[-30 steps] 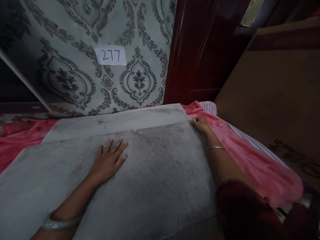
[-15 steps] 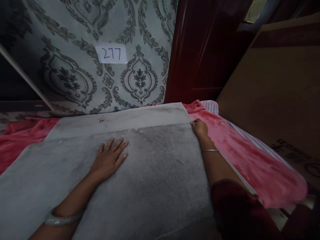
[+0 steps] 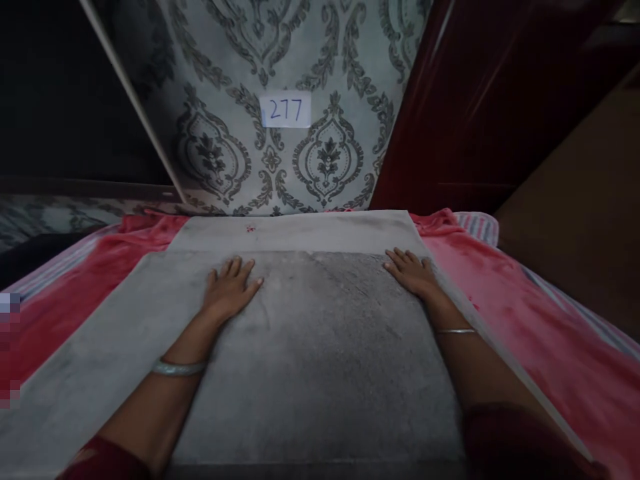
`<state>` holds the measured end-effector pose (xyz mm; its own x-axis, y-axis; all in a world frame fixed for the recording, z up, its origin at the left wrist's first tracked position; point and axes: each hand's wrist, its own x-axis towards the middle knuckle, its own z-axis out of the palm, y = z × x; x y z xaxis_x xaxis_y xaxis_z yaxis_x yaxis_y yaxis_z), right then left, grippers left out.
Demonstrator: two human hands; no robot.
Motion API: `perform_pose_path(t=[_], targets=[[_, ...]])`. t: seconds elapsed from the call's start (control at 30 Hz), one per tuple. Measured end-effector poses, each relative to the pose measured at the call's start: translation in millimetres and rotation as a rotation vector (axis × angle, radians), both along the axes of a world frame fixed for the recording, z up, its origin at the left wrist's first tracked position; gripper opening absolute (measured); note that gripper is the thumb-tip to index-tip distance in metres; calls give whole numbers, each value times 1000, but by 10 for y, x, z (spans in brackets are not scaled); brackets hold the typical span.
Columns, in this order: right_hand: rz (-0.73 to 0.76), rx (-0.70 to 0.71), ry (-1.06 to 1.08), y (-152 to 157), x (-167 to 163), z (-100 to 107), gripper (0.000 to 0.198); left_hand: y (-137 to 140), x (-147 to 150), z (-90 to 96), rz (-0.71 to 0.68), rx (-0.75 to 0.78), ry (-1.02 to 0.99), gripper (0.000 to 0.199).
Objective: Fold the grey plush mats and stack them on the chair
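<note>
Head view: looking down onto a grey cloth (image 3: 320, 373) spread flat before a patterned wall (image 3: 263, 40), over a pink-red blanket (image 3: 540, 327) showing at both sides. Shows a white strip (image 3: 325, 231) beyond the grey's far edge; joined or separate, cannot tell. Has the left hand (image 3: 228, 290) and right hand (image 3: 413, 272) lying palm-down on the cloth near that edge, well apart, fingers splayed, gripping nothing. Bears a small red mark (image 3: 251, 229) on the strip, toward the left. Looks like a smoothing or flattening step, judging by those palms. Would seem to call next for light, even pressure without rucking the edge.
</note>
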<state>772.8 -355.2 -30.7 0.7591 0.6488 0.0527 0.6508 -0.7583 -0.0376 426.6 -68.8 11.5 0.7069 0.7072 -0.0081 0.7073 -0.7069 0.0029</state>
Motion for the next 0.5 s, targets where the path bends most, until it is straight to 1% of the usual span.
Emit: perform_pose_path(t=[0.13, 0.2, 0.27, 0.4, 0.5], targets=[[12, 31, -31, -28, -6, -31, 65, 56, -58, -13, -2, 5, 0, 67], [13, 38, -36, -43, -17, -50, 64, 212, -157, 0, 1, 9, 5, 67], [8, 47, -40, -58, -10, -85, 64, 485, -351, 32, 37, 2, 22, 66], [24, 74, -36, -83, 69, -182, 65, 1124, -931, 97, 196, -14, 23, 65], [30, 78, -36, -98, 137, -246, 65, 1440, -1276, 80, 276, -52, -15, 66]])
